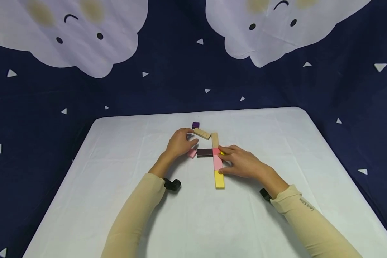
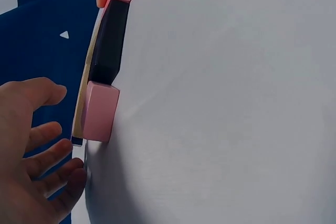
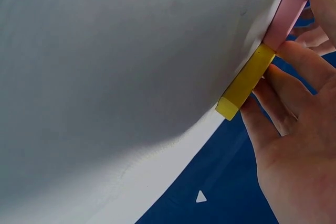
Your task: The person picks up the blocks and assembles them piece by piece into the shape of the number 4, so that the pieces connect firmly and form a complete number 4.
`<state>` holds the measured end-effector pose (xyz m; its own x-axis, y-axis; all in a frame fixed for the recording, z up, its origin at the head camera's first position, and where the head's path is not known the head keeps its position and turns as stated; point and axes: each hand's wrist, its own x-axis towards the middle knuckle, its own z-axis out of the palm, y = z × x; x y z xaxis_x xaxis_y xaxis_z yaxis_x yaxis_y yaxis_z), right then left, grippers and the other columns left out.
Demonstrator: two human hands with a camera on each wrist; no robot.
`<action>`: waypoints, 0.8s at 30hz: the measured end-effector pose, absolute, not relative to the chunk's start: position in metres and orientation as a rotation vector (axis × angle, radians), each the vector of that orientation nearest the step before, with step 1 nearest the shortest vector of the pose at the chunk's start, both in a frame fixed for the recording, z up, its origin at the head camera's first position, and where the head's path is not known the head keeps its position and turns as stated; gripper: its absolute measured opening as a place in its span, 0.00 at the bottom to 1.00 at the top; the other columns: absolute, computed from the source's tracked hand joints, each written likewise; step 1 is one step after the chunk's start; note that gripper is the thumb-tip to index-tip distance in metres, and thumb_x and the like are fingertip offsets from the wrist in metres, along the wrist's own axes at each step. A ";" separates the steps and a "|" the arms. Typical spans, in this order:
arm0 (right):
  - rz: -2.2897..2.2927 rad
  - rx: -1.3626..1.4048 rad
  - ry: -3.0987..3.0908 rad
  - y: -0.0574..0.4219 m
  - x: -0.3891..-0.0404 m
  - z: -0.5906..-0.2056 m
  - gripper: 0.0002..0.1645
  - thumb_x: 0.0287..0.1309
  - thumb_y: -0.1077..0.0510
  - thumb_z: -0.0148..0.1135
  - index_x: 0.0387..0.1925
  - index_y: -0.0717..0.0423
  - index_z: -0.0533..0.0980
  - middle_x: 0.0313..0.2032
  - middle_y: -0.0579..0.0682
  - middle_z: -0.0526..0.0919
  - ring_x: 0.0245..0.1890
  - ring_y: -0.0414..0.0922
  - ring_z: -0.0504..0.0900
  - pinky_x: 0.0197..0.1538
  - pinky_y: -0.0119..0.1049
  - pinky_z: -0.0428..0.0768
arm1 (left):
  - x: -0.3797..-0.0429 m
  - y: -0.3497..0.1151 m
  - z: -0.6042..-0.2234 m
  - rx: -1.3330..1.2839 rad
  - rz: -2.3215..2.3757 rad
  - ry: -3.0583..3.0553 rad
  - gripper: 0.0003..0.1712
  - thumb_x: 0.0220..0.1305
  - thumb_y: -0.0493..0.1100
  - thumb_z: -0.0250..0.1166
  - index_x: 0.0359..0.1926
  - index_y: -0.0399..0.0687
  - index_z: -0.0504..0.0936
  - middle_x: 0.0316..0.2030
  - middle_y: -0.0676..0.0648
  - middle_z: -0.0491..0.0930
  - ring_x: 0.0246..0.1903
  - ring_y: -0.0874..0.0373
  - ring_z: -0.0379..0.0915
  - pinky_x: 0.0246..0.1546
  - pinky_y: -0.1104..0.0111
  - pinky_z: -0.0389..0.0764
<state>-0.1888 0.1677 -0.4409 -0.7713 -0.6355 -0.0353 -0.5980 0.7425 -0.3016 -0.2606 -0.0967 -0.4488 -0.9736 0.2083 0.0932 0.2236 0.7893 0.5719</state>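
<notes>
My left hand (image 1: pixel 180 142) hovers with spread, bent fingers by a slanted natural-wood block (image 1: pixel 202 133); its index fingertip is at the block's end, contact unclear. Its thumb is above a small pink block (image 1: pixel 191 153). In the left wrist view, nothing lies within this hand (image 2: pixel 26 156). My right hand (image 1: pixel 243 163) rests its fingertips and thumb along the right side of a block line. The line runs from a natural-wood block (image 1: pixel 215 140) through pink blocks (image 1: pixel 217 163) to a yellow block (image 1: pixel 219 180). Fingers touch another yellow block (image 3: pixel 247 80) in the right wrist view.
A dark brown block (image 1: pixel 204 153) joins the line's left side, with the small pink block beside its other end. Behind the slanted block is a dark purple block (image 1: pixel 196 125). The white tabletop (image 1: pixel 132 143) ends before a navy cloth (image 1: pixel 174 89).
</notes>
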 end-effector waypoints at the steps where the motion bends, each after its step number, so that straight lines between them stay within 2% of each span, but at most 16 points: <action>1: -0.413 -1.000 2.806 0.168 -0.189 -0.441 0.42 0.54 0.33 0.64 0.63 0.53 0.72 0.69 0.50 0.62 0.66 0.49 0.60 0.58 0.55 0.70 | -0.263 -0.096 -0.449 -0.346 -0.928 -2.962 0.29 0.58 0.55 0.66 0.56 0.44 0.79 0.54 0.44 0.77 0.54 0.50 0.70 0.56 0.57 0.69; 8: -0.427 -1.001 2.805 0.169 -0.190 -0.442 0.42 0.53 0.33 0.64 0.64 0.52 0.72 0.69 0.49 0.62 0.66 0.48 0.60 0.58 0.55 0.69 | -0.273 -0.087 -0.446 -0.278 -0.789 -3.046 0.36 0.55 0.58 0.66 0.60 0.43 0.76 0.57 0.42 0.74 0.58 0.48 0.68 0.56 0.56 0.70; 16: -0.441 -1.014 2.807 0.169 -0.190 -0.443 0.42 0.53 0.33 0.64 0.63 0.52 0.72 0.69 0.49 0.62 0.66 0.48 0.60 0.58 0.55 0.70 | -0.276 -0.073 -0.443 -0.177 -0.677 -3.091 0.40 0.50 0.64 0.68 0.57 0.42 0.78 0.48 0.43 0.78 0.49 0.49 0.71 0.47 0.54 0.75; 24: -0.442 -1.021 2.809 0.169 -0.190 -0.441 0.42 0.53 0.33 0.64 0.63 0.53 0.73 0.69 0.49 0.62 0.66 0.48 0.61 0.57 0.54 0.71 | -0.276 -0.061 -0.445 -0.040 -0.649 -3.099 0.47 0.45 0.71 0.67 0.58 0.44 0.77 0.49 0.43 0.77 0.51 0.49 0.70 0.47 0.54 0.75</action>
<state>-0.1898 0.1689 -0.4413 -0.7654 -0.6434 -0.0131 -0.6083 0.7301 -0.3113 -0.2759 -0.0612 -0.4447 -0.9994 0.0296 -0.0195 0.0193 0.9157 0.4014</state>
